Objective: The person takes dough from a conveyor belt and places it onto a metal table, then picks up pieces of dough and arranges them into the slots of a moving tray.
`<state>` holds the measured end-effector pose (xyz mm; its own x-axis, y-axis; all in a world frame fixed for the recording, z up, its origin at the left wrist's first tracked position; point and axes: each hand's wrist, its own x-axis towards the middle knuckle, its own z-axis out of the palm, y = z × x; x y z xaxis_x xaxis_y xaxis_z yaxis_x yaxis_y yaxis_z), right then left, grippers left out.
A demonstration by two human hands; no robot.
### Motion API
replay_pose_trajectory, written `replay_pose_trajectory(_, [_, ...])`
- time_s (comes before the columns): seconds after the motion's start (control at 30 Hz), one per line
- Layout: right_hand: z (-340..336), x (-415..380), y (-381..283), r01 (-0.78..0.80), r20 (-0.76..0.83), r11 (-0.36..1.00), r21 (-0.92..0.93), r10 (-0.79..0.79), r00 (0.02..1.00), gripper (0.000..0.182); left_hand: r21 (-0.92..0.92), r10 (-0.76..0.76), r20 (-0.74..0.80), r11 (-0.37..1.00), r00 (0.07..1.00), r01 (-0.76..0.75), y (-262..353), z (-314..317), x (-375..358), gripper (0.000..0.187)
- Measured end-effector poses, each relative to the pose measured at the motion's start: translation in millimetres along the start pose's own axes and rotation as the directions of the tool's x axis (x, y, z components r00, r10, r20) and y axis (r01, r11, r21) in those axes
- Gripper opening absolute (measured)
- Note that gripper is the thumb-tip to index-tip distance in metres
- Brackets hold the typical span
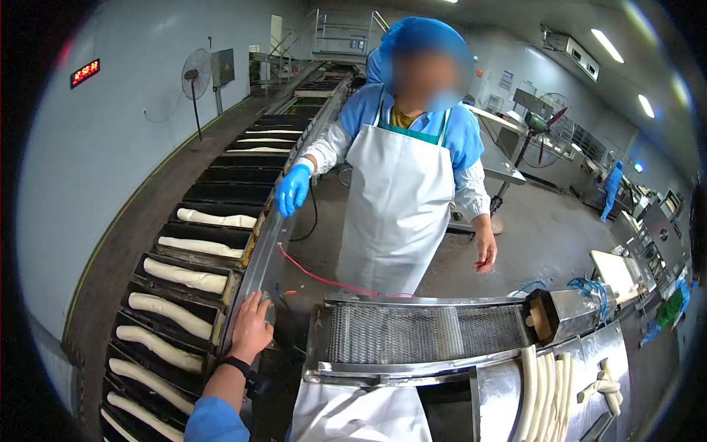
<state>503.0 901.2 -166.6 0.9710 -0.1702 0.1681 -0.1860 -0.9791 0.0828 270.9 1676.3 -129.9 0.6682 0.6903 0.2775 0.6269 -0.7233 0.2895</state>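
Note:
My left hand [252,328], with a dark band at its wrist, rests on the metal rail [259,269] beside the tray conveyor. Its fingers are stretched out and hold nothing. Left of it, long dough strips [171,314] lie one to a black tray [213,193], several trays in a row. Some trays farther up hold no dough. In front of me is a mesh belt [427,331] in a metal frame. My right hand is not in view.
A co-worker [401,199] in a white apron stands across the mesh belt, a blue-gloved hand [293,190] at the rail. Several dough strips [545,394] and short pieces [604,387] lie on a steel table [497,401] at right. A red cord [324,280] hangs behind the belt.

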Motion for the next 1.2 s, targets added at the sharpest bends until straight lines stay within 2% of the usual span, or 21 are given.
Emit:
replay_pose_trajectory(0.03, [0.6,-2.9,-17.8,-0.01,-0.068,0.999,0.035,0.012,0.998,0.072,-0.007,-0.005,0.007,1.0,1.0,0.005,-1.8,2.8,9.4,0.056])
replay_pose_trajectory(0.07, [-38.2,-9.2,-59.0,-0.075,0.035,0.995,0.071,0.072,0.997,0.076,-0.012,-0.012,0.011,1.0,1.0,0.012,-4.9,4.7,17.5,0.056])
replay_pose_trajectory(0.2, [-22.4,-11.0,-108.4,-0.196,0.026,0.964,0.182,0.195,0.981,0.079,-0.041,-0.014,-0.006,0.999,1.0,0.014,-19.1,18.5,35.4,0.055])
replay_pose_trajectory(0.3, [-55.0,0.0,-137.7,0.146,0.076,0.978,-0.146,-0.136,0.988,0.082,-0.102,0.044,-0.065,0.994,0.997,-0.051,-25.8,26.7,42.4,0.056])
replay_pose_trajectory(0.4, [-24.3,-10.4,-148.5,-0.001,-0.051,0.974,0.226,0.013,0.999,0.069,-0.099,0.034,-0.063,0.994,0.997,-0.04,-47.1,57.7,37.7,0.058])
replay_pose_trajectory(0.43, [-28.9,-18.8,-164.2,0.048,-0.17,0.983,0.175,-0.018,0.985,0.067,-0.147,-0.002,-0.077,0.989,0.997,-0.009,-66.0,75.7,43.0,0.059])
replay_pose_trajectory(0.5, [-54.4,-22.4,-177.8,0.039,-0.126,0.966,0.254,-0.006,0.992,0.063,0.011,-0.207,0.182,0.978,0.961,0.208,-32.0,41.0,61.6,0.06])
replay_pose_trajectory(0.53, [-57.7,-24.8,-183.1,-0.021,-0.044,0.961,0.276,0.034,0.998,0.062,0.054,0.092,0.036,0.994,0.995,-0.094,-52.8,34.2,58.2,0.057])
replay_pose_trajectory(0.57, [-60.0,-22.1,-186.3,-0.057,0.035,0.955,0.291,0.048,0.998,0.061,0.054,0.132,0.028,0.99,0.991,-0.134,-43.8,33.5,75.7,0.057])
replay_pose_trajectory(0.73, [-60.1,20.3,-187.3,-0.086,0.297,0.967,0.241,0.011,0.955,0.061,-0.039,-0.21,0.178,0.975,0.961,0.22,-26.9,20.3,64.5,0.059])
replay_pose_trajectory(0.8, [-51.3,31.7,-191.0,-0.063,0.306,0.939,0.339,-0.047,0.951,0.055,-0.1,-0.025,0.099,0.994,0.995,0.035,-60.2,37.1,59.1,0.058])
replay_pose_trajectory(0.87, [-56.4,39.1,-201.6,-0.078,0.358,0.758,0.647,-0.212,0.909,0.038,-0.135,0.012,-0.03,0.991,0.999,-0.016,-54.9,32.7,49.6,0.059])
replay_pose_trajectory(0.9, [-42.4,44.4,-213.3,-0.227,0.395,0.478,0.849,-0.289,0.872,0.029,-0.157,-0.013,0.002,0.988,1.0,0.013,-49.9,23.5,47.0,0.058])
replay_pose_trajectory(0.97, [-67.7,60.9,-257.6,-0.351,0.473,0.342,0.872,-0.397,0.787,0.033,-0.186,-0.022,0.009,0.982,1.0,0.023,-48.1,22.1,46.4,0.056])
replay_pose_trajectory(1.0, [-97.6,66.7,-283.7,-0.38,0.507,0.348,0.857,-0.441,0.74,0.037,-0.193,-0.005,-0.006,0.981,1.0,0.004,-48.9,19.1,45.7,0.056])
replay_pose_trajectory(1.03, [-131.1,68.9,-316.6,-0.232,0.453,0.453,0.861,-0.476,0.754,0.04,-0.178,-0.001,-0.016,0.984,1.0,-0.001,-51.6,19.3,47.0,0.056])
replay_pose_trajectory(1.07, [-153.7,66.5,-349.8,-0.069,0.278,0.447,0.892,-0.421,0.863,0.05,-0.21,-0.016,0.0,0.978,1.0,0.016,-51.4,16.0,48.3,0.056])
replay_pose_trajectory(1.1, [-185.6,85.5,-373.2,-0.068,0.331,0.393,0.917,-0.655,0.68,0.063,-0.186,-0.024,0.023,0.982,0.999,0.028,-51.4,8.8,48.8,0.056])
replay_pose_trajectory(1.13, [-235.0,72.3,-412.4,-0.093,0.192,0.171,0.981,-0.772,0.606,0.065,-0.173,-0.037,0.051,0.984,0.998,0.045,-56.6,10.5,52.1,0.056])
replay_pose_trajectory(1.17, [-235.1,105.2,-431.8,0.016,0.216,0.262,0.965,-0.827,0.519,0.062,-0.172,-0.031,0.055,0.984,0.998,0.04,-57.7,5.5,55.3,0.056])
replay_pose_trajectory(1.2, [-284.8,83.4,-460.1,-0.084,0.191,0.172,0.981,-0.847,0.496,0.063,-0.155,-0.032,0.055,0.987,0.998,0.04,-54.8,10.7,52.2,0.055])
